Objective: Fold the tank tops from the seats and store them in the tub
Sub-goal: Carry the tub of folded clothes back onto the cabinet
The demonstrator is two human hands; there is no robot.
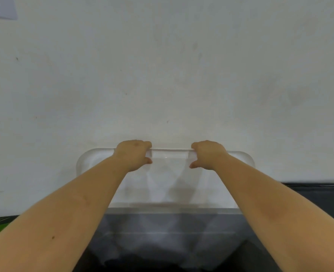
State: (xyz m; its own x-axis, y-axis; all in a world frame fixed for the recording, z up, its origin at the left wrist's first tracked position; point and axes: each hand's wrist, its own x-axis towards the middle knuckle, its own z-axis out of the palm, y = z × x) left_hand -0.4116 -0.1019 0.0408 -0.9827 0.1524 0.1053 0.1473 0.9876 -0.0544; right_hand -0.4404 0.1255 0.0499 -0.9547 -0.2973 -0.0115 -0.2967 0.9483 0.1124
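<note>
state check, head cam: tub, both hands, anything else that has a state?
tub: clear plastic, no lid on it, gripped at its far rim; contents cannot be told from here.
left hand: fingers curled over the tub's far rim, gripping it.
right hand: fingers curled over the same rim, gripping it.
tank tops: none clearly in view.
</note>
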